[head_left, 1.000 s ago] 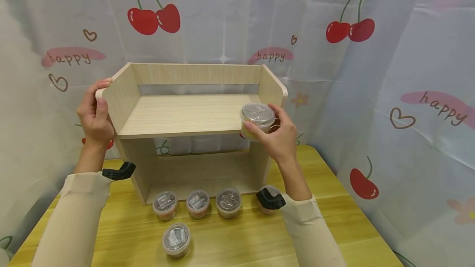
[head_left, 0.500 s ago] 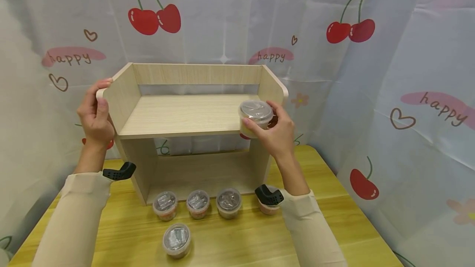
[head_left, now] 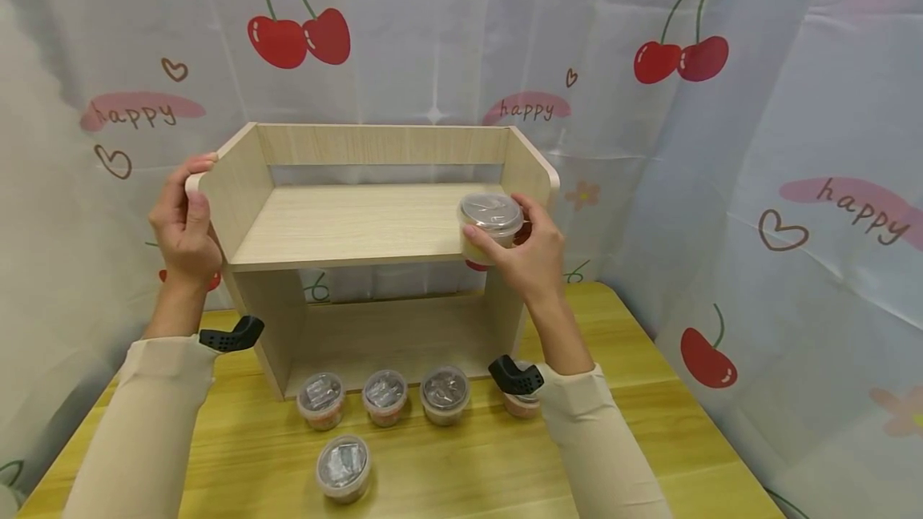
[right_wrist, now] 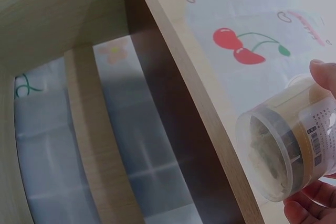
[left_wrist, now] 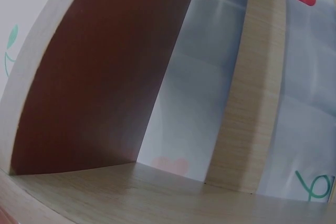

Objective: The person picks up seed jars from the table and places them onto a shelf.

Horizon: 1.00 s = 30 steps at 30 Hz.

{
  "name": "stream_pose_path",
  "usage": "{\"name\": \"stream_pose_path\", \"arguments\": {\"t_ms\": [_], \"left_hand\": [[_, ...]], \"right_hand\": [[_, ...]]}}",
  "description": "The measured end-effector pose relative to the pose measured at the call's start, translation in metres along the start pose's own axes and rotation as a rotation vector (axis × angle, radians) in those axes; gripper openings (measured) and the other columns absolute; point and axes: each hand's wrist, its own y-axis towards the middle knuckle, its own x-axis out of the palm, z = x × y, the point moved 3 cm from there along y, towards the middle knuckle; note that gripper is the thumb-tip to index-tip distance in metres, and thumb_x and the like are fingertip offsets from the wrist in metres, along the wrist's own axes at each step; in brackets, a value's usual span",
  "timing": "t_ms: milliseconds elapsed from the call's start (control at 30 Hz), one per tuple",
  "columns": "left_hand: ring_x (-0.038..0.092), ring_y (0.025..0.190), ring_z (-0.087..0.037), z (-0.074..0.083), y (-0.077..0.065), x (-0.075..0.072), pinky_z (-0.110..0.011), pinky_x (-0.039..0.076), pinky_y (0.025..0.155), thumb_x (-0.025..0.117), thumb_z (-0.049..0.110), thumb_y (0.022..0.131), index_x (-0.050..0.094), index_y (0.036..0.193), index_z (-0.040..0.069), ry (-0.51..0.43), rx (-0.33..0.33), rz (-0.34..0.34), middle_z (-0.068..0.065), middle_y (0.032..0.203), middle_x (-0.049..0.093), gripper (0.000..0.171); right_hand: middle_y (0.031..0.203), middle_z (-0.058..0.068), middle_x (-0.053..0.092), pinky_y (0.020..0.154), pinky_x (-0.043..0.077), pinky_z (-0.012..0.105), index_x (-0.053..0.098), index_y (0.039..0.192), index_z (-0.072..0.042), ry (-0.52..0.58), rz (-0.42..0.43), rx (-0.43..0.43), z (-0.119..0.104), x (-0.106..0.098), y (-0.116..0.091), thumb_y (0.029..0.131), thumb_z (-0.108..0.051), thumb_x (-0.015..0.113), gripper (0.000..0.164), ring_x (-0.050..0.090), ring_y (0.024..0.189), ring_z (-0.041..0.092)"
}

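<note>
My left hand (head_left: 186,223) grips the left side panel of a pale wooden two-tier shelf (head_left: 360,223), thumb on the near edge and fingers behind it. In my right hand (head_left: 532,253) is a round clear plastic tub (head_left: 492,219) with a lid, pinched between thumb and fingers. It is upright at the front edge of the upper shelf board, near the right end. From the right wrist view, the same tub (right_wrist: 286,145) shows a printed label and pale contents, beside the board's edge. The left wrist view holds only the shelf's underside and side panel (left_wrist: 231,87), not the hand.
Several more lidded tubs stand on the yellow wooden table (head_left: 634,423): a row before the shelf, including one tub (head_left: 445,395), and a nearer tub (head_left: 343,468). The right sleeve partly covers the rightmost tub (head_left: 522,405). A cherry-print curtain (head_left: 433,38) hangs behind.
My right hand has carried the tub slightly left and up, further over the upper board's front edge. My left hand has kept its grip in place.
</note>
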Motion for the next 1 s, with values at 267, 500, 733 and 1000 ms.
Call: {"name": "stream_pose_path", "arguments": {"t_ms": [267,500,733,1000], "left_hand": [[0.058,0.110,-0.026,-0.003,0.000,0.000,-0.029,0.041,0.097,0.042,0.001,0.091,0.059,0.110,-0.017,-0.062,-0.002,0.007,-0.019,0.115,0.066,0.032],[0.057,0.113,-0.026,-0.003,0.000,-0.001,-0.031,0.040,0.099,0.040,0.001,0.090,0.059,0.111,-0.017,-0.049,-0.004,0.003,-0.018,0.116,0.066,0.033],[0.057,0.110,-0.027,-0.003,0.000,-0.001,-0.030,0.041,0.096,0.041,0.002,0.091,0.059,0.111,-0.017,-0.080,-0.006,-0.010,-0.019,0.117,0.065,0.033],[0.057,0.112,-0.026,-0.004,0.000,-0.002,-0.032,0.040,0.099,0.040,0.002,0.090,0.059,0.112,-0.017,-0.055,-0.006,-0.013,-0.019,0.117,0.065,0.034]], "right_hand": [[0.102,0.015,0.064,0.064,0.046,0.028,0.060,0.127,0.003,-0.023,-0.007,-0.004,-0.001,0.008,0.003,0.071,-0.033,0.087,0.071,0.057,0.074,0.023],[0.102,0.014,0.065,0.065,0.045,0.030,0.060,0.127,0.000,-0.040,-0.013,0.014,0.000,0.013,0.007,0.071,-0.035,0.086,0.071,0.057,0.074,0.023],[0.103,0.014,0.066,0.066,0.044,0.031,0.059,0.127,0.000,-0.056,-0.038,0.044,0.002,0.018,0.015,0.072,-0.036,0.086,0.072,0.057,0.076,0.024],[0.106,0.016,0.067,0.070,0.046,0.032,0.058,0.129,0.001,-0.049,-0.059,0.085,0.007,0.022,0.018,0.072,-0.036,0.086,0.073,0.060,0.081,0.024]]}}
